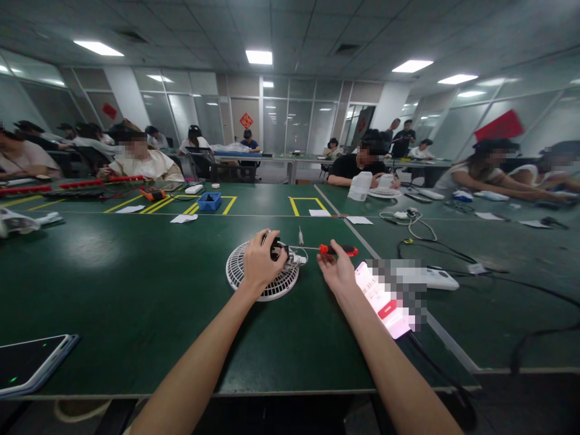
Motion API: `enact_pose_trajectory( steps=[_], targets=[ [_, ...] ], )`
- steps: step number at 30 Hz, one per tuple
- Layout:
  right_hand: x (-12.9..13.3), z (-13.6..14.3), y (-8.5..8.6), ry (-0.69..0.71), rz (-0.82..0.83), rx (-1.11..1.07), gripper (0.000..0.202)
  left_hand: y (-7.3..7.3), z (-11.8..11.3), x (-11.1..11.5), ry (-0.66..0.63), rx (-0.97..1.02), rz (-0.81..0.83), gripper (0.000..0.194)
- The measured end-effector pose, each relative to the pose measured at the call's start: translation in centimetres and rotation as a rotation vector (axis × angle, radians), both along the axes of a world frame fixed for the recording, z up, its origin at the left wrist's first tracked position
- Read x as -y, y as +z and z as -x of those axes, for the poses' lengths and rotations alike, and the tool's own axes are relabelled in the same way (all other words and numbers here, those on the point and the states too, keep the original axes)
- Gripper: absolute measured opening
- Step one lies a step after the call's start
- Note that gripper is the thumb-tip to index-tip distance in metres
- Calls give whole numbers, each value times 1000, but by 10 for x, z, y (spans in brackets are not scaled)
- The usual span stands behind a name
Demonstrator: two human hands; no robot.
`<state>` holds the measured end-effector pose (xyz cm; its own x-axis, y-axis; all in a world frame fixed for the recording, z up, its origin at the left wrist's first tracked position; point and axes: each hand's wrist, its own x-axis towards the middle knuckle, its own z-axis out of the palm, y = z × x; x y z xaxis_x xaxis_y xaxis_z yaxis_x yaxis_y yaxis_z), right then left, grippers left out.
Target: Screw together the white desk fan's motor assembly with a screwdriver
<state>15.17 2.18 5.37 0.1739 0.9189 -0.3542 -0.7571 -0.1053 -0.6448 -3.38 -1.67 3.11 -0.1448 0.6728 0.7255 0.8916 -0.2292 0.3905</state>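
A round white fan grille (235, 275) lies flat on the green table, with a dark motor (275, 249) at its centre. My left hand (263, 261) curls over that motor from above and grips it, hiding part of it. White parts and a thin wire (298, 258) stick out at the motor's right side. In my right hand (336, 269) a red-and-black screwdriver (338, 249) lies between thumb and fingers, level, its shaft pointing left at the motor. Whether the tip touches a screw is too small to tell. Just behind the shaft is a small pale, slim tool (301, 235).
A lit phone (385, 302) lies beside my right forearm, and a white power strip (435, 278) with black cables is farther right. A tablet-like device (36, 362) sits front left. A blue bin (209, 202) stands behind the fan. Across the table a person (362, 163) works on another fan.
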Motion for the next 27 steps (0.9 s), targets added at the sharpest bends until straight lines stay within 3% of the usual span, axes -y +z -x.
enact_pose_trajectory(
  steps=[11,18,22,27],
  targets=[
    [-5,-6,-2,-6,-101,-46,21,1,0,1,-1,6,17,42],
    [-6,-4,-6,1,-43,46,23,-1,1,-1,0,-2,1,42],
    [-5,-5,-3,-10,-77,22,16,-2,1,-2,2,-6,-4,42],
    [-2,-8,0,-1,-81,-44,22,-1,1,0,-4,2,5,42]
  ],
)
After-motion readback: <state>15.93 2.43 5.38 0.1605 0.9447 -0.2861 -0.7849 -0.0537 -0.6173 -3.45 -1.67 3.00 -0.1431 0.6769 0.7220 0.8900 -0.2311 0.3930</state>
